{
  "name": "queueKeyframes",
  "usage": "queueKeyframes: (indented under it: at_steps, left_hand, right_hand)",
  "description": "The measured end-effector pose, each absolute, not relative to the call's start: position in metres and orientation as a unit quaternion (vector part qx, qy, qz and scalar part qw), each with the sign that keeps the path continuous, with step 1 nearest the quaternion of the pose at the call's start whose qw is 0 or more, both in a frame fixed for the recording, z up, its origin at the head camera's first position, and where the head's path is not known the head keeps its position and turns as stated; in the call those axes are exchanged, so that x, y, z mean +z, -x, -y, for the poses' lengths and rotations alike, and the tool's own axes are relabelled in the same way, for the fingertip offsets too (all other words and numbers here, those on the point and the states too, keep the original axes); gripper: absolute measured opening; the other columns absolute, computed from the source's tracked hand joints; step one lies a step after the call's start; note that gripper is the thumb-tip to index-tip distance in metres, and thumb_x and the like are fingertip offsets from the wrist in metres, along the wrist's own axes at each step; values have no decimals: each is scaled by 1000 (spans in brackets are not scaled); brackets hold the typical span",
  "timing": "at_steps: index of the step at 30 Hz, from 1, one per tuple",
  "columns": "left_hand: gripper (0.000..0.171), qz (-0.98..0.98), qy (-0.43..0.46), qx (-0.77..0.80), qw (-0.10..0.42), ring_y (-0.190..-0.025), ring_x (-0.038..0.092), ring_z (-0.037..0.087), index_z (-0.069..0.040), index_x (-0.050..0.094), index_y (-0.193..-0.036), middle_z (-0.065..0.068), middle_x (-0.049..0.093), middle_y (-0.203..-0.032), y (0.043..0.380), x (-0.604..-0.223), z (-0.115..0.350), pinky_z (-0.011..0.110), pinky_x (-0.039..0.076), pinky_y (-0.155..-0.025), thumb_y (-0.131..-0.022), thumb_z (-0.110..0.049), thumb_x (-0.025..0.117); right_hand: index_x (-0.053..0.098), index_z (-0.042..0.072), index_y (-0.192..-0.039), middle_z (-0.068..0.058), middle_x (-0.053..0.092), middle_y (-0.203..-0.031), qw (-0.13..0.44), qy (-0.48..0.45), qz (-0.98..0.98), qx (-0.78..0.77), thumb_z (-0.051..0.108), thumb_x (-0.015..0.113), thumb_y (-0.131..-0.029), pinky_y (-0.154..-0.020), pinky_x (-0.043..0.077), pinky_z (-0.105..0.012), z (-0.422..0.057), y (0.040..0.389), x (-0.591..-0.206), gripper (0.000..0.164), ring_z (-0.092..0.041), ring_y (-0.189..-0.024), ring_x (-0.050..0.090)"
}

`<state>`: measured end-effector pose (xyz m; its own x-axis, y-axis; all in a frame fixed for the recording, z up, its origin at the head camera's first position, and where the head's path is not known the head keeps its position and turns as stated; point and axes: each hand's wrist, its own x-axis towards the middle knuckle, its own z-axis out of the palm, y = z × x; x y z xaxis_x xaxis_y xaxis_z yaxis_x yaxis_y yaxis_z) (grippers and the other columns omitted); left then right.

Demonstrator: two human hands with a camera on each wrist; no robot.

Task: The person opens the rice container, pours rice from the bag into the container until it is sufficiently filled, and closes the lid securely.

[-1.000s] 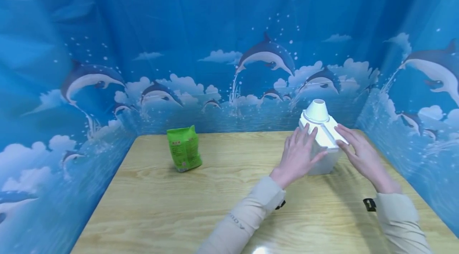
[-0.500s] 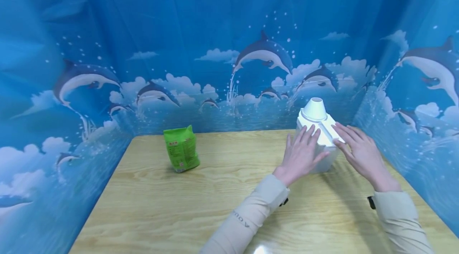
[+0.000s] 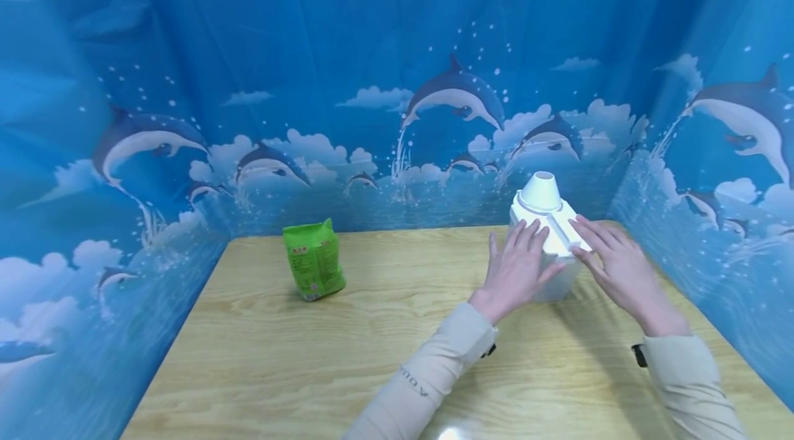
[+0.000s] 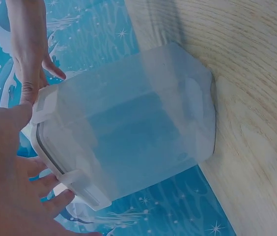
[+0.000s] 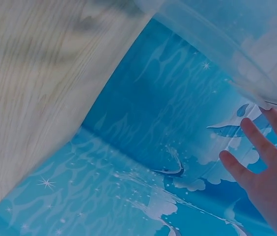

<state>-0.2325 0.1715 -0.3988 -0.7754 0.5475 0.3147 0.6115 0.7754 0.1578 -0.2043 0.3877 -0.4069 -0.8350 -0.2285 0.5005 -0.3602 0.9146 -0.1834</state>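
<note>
A translucent storage container (image 4: pixel 138 118) with a white lid (image 3: pixel 566 227) stands upright toward the back right of the table. From the lid rises a white cone-shaped spout (image 3: pixel 541 193), hollow at its top. My left hand (image 3: pixel 511 271) lies along the lid's left and front edge, its fingers extended and spread. On the opposite side, my right hand (image 3: pixel 626 271) touches the lid's right edge with straight fingers, the thumb near the front corner. The right wrist view shows the right hand's fingers (image 5: pixel 260 140) apart, beside the lid rim. Neither palm encloses the container.
A green printed bag (image 3: pixel 315 261) stands at the back left of the wooden table (image 3: pixel 298 364). Blue dolphin-patterned curtains (image 3: pixel 347 81) rise close behind the table and at both sides. The right curtain (image 3: pixel 701 261) comes near the right hand.
The head view has shifted slightly. Both hands stay at the lid with hardly any movement, and the container and green bag keep their places.
</note>
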Motion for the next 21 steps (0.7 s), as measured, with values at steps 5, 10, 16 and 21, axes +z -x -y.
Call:
queueKeyframes:
  at_steps: [5,10,16,21]
  left_hand:
    - [65,933,305,-125,142,-151,28,20,-24,37,-157,-2,32,-164,229,-398,-168,62,30,-116,-104,-62,35]
    - [63,934,297,-116,163,-149,33,20,-25,42,-154,-3,38,-160,228,-399,-167,62,32,-115,-103,-62,36]
    - [61,932,295,-103,186,-147,36,20,-25,44,-152,-4,42,-158,228,-401,-165,62,33,-115,-103,-61,38]
    - [60,933,289,-92,193,-146,37,18,-26,45,-150,-4,44,-156,227,-400,-161,61,33,-115,-103,-62,38]
  right_hand:
    - [39,19,-157,-16,45,-154,253,-159,944,138,32,52,-107,-99,32,-75,-383,203,-409,54,-51,-131,42]
    - [38,20,-157,-17,45,-154,261,-162,941,144,32,51,-107,-101,32,-73,-378,200,-410,53,-51,-130,43]
    - [38,20,-158,-16,44,-155,256,-157,942,147,33,52,-107,-100,33,-73,-374,199,-412,54,-50,-131,43]
    - [38,20,-158,-17,45,-154,257,-162,941,149,33,54,-106,-102,32,-72,-369,199,-411,55,-50,-131,43]
